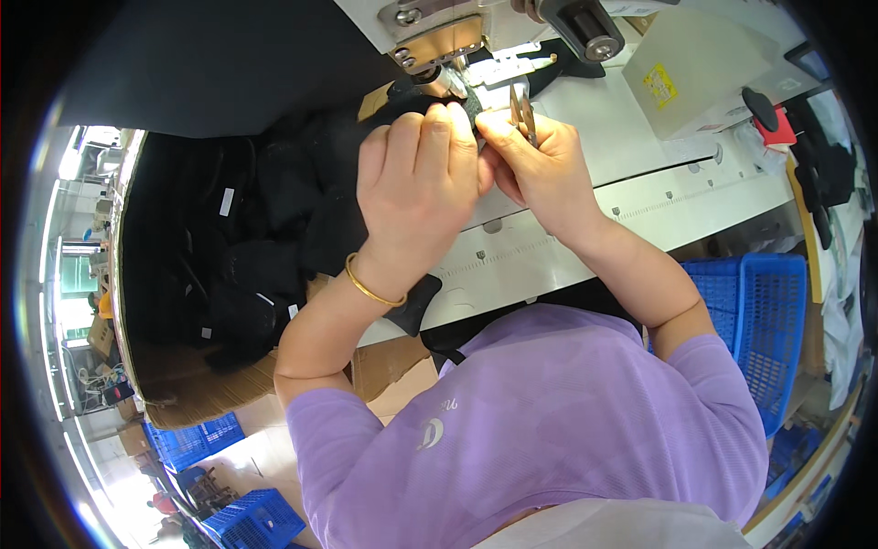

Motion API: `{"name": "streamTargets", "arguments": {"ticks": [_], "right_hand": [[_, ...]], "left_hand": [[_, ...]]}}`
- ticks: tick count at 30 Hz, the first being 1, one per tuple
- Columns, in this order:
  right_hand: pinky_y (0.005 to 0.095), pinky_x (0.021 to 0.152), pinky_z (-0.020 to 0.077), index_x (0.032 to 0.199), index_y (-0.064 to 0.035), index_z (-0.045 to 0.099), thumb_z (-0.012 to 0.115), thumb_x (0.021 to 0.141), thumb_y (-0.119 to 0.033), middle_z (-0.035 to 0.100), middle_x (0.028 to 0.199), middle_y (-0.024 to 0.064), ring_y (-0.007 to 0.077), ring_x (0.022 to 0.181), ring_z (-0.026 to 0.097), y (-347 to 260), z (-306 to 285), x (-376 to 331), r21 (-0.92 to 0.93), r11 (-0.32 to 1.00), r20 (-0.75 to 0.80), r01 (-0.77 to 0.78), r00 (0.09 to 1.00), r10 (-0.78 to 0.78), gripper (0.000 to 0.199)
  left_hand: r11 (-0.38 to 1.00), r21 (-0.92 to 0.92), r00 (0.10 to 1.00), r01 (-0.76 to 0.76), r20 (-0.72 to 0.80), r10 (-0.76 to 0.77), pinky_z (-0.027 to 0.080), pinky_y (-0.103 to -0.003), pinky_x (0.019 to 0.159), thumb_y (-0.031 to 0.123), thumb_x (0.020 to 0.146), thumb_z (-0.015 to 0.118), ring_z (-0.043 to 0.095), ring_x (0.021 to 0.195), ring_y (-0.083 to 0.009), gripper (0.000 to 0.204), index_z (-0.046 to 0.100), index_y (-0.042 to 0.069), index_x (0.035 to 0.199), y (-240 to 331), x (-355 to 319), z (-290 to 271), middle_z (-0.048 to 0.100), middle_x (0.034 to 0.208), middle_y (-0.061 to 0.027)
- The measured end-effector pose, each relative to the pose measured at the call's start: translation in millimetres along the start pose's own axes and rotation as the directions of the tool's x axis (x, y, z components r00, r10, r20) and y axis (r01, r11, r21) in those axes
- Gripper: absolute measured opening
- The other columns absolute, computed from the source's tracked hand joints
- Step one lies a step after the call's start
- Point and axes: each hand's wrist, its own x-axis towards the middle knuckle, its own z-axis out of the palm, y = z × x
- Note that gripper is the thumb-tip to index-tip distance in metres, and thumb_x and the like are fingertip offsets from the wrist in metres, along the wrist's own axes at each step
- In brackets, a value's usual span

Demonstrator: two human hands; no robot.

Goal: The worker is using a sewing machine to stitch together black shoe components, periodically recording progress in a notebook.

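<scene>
Close to the needle area of a white sewing machine (441, 46), both my hands work over a piece of dark fabric (473, 107). My left hand (419, 178), with a gold bangle (373, 291) at its wrist, is closed with the fingers bent over the fabric edge. Its fingertips are partly hidden behind the knuckles. Beside it, my right hand (546, 174) is closed around small metal thread snips (522, 113), whose blades point up toward the machine. The right thumb and forefinger pinch together at the fabric, near the left fingers.
Black garment pieces (265, 206) with small white labels heap up on the left, over cardboard (206, 389). The white machine bed (576, 215) carries a ruler scale along its near edge. Blue plastic crates (770, 329) stand at right, with another crate (254, 520) on the floor at lower left.
</scene>
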Motion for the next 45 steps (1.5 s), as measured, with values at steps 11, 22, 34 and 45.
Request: {"name": "streamTargets", "arguments": {"ticks": [11, 22, 34, 45], "right_hand": [[0.0225, 0.039, 0.0265, 0.063, -0.0040, 0.058, 0.057, 0.096, -0.023, 0.052, 0.050, -0.0011, 0.0027, 0.042, 0.040, 3.7, -4.9, 1.6, 0.087, 0.996, 0.000, -0.023, 1.000, 0.023, 0.039], [0.0213, 0.039, 0.0265, 0.069, -0.0041, 0.057, 0.056, 0.097, -0.021, 0.049, 0.053, -0.0021, 0.0028, 0.043, 0.040, 5.8, -7.6, 1.2, 0.193, 0.980, 0.011, -0.048, 0.999, 0.046, 0.034], [0.0212, 0.040, 0.0299, 0.067, -0.0027, 0.059, 0.055, 0.097, -0.022, 0.057, 0.056, 0.0021, 0.0035, 0.044, 0.045, 3.9, -10.0, 2.6, 0.127, 0.991, 0.033, -0.028, 0.999, 0.024, 0.036], [0.0217, 0.042, 0.0346, 0.075, -0.0023, 0.060, 0.051, 0.100, -0.023, 0.060, 0.060, 0.0041, 0.0054, 0.046, 0.047, 0.6, -12.4, 0.8, 0.091, 0.995, 0.081, -0.027, 0.996, 0.020, 0.034]], "left_hand": [[0.998, 0.004, 0.991, 0.056, 0.122, -0.056, 0.050, -0.036, 0.072, 0.006, 0.078, 0.063, 0.056, 0.083, -0.0251, 0.019, 0.057, -0.001, 0.095, 24.6, 3.6, -33.5, 0.053, 0.090, -0.0116], [0.989, -0.144, 0.999, 0.029, 0.046, -0.023, 0.053, -0.036, 0.077, 0.003, 0.069, 0.065, 0.058, 0.086, -0.0260, 0.026, 0.056, -0.003, 0.092, 24.4, 8.8, -15.8, 0.054, 0.093, -0.0141], [0.987, -0.138, 0.996, 0.087, 0.044, -0.082, 0.053, -0.036, 0.074, 0.005, 0.066, 0.067, 0.057, 0.089, -0.0280, 0.027, 0.051, 0.001, 0.088, 14.6, 10.9, 9.9, 0.052, 0.094, -0.0148], [0.984, -0.156, 0.995, 0.090, -0.020, -0.094, 0.051, -0.036, 0.074, 0.009, 0.070, 0.066, 0.057, 0.089, -0.0264, 0.026, 0.053, 0.003, 0.092, 11.5, 3.9, 13.0, 0.054, 0.098, -0.0122]]}}
